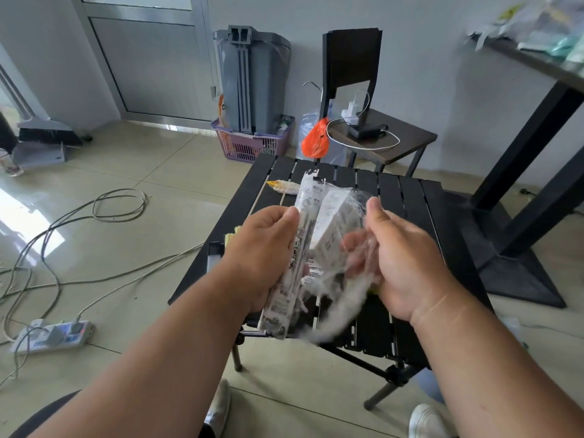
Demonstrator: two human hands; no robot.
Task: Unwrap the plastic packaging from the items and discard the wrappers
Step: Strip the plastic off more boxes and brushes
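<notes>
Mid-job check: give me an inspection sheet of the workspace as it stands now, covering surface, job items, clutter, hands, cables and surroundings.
Surface: black slatted table, mostly bare at the far right.
Job's things: long printed pack and white box held above the table; clear plastic wrap partly pulled off, blurred.
Clutter: yellow-tipped wrapped item on the far edge of the table.
Hands: left hand grips the pack; right hand pulls the wrap.
Cables: loose cables across the floor to a power strip; white cord on the stool.
Surroundings: grey bin in a purple basket, orange bag, broom, door.
</notes>
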